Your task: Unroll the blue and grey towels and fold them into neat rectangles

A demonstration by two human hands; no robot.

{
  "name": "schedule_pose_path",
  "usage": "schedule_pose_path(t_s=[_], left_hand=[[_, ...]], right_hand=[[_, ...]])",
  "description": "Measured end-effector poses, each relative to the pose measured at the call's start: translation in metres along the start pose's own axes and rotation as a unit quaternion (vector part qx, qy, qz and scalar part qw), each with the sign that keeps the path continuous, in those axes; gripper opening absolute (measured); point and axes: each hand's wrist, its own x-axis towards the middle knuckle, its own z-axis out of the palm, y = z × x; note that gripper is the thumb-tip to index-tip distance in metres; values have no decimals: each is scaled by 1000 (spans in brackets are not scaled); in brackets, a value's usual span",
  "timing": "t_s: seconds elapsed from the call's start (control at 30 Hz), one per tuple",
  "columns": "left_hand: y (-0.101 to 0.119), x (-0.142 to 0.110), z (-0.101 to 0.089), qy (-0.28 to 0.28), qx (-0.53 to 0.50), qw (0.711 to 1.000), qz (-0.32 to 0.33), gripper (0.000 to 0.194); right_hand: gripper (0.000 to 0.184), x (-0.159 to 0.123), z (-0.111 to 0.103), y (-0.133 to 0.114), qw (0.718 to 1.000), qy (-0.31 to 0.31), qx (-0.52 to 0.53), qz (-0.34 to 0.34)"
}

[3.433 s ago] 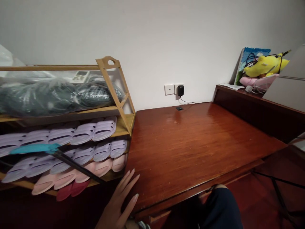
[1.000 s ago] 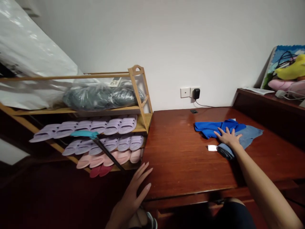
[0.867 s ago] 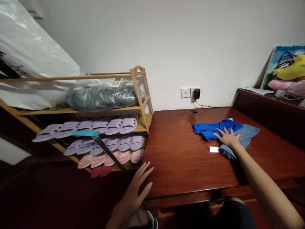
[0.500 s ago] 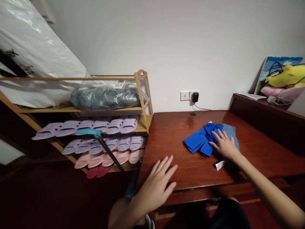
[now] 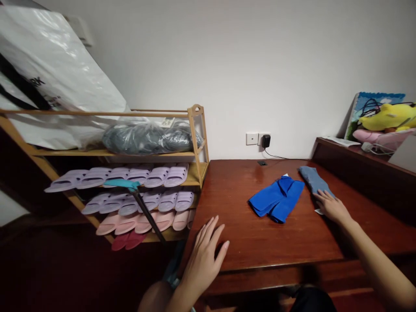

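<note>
A bright blue cloth (image 5: 277, 198) lies crumpled on the red-brown wooden table (image 5: 260, 234). Just right of it lies a grey-blue cloth (image 5: 312, 179), stretched toward the wall. My right hand (image 5: 331, 206) rests flat on the near end of the grey-blue cloth, fingers spread, beside a small white tag (image 5: 319, 212). My left hand (image 5: 206, 255) hovers open over the table's front left corner, fingers stretched out, holding nothing.
A wooden rack (image 5: 195, 143) left of the table holds rows of lilac and pink slippers (image 5: 156, 175), a plastic-wrapped bundle (image 5: 149, 138) and a white bag (image 5: 55, 65). A teal-headed tool (image 5: 121, 184) leans on it. A charger (image 5: 266, 141) sits in the wall socket. A yellow plush (image 5: 386, 117) lies on a raised shelf.
Both cloths were brought onto the table, then my right hand pulled the grey-blue one to the right, apart from the blue one. My left hand lifted, then drew back toward the table's corner.
</note>
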Motion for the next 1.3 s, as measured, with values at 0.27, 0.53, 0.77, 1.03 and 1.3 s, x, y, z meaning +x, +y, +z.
schedule_pose_path(t_s=[0.27,0.53,0.77,1.03,1.3], left_hand=[[2,2,9,24,0,1000,-5,38],[-1,-1,12,26,28,999,-3,37],[-1,-2,12,42,48,998,-7,35],[-1,-3,11,33,42,999,3,36],[26,2,-5,-18,-26,999,45,46]], right_hand=[[66,24,15,28,988,6,44,150],[70,43,30,40,981,-70,103,151],[82,64,8,-3,968,-63,136,200],[74,6,-14,-144,971,-97,216,-43],[68,-41,-50,-186,958,-27,233,-167]])
